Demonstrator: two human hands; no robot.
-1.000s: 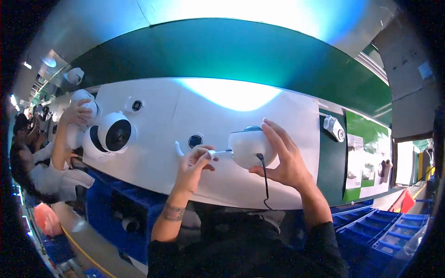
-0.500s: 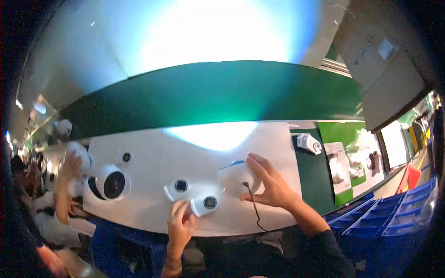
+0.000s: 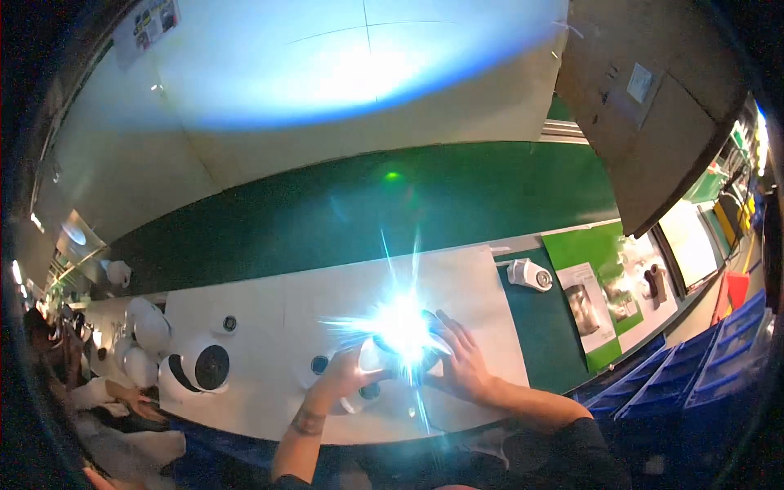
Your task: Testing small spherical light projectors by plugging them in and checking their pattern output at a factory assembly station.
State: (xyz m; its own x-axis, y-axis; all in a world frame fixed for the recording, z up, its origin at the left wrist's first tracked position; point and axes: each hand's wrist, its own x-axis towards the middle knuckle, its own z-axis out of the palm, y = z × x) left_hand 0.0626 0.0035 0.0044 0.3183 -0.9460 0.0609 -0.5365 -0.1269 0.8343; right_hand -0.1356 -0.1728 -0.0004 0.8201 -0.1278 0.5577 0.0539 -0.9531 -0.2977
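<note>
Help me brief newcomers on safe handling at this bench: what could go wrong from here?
Intense blue-white glare from the rounded, glossy white device between the left hand and right hand faces the head camera, so it might dazzle the person.

A small white plastic-looking piece with a dark round centre sits right by the left hand and could get knocked.

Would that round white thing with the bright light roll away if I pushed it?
Possibly: the white globe-shaped device has rounded sides. It may feel slippery too, since its visible shell looks smooth. Between the left hand and right hand, it probably wouldn't go far.
</note>
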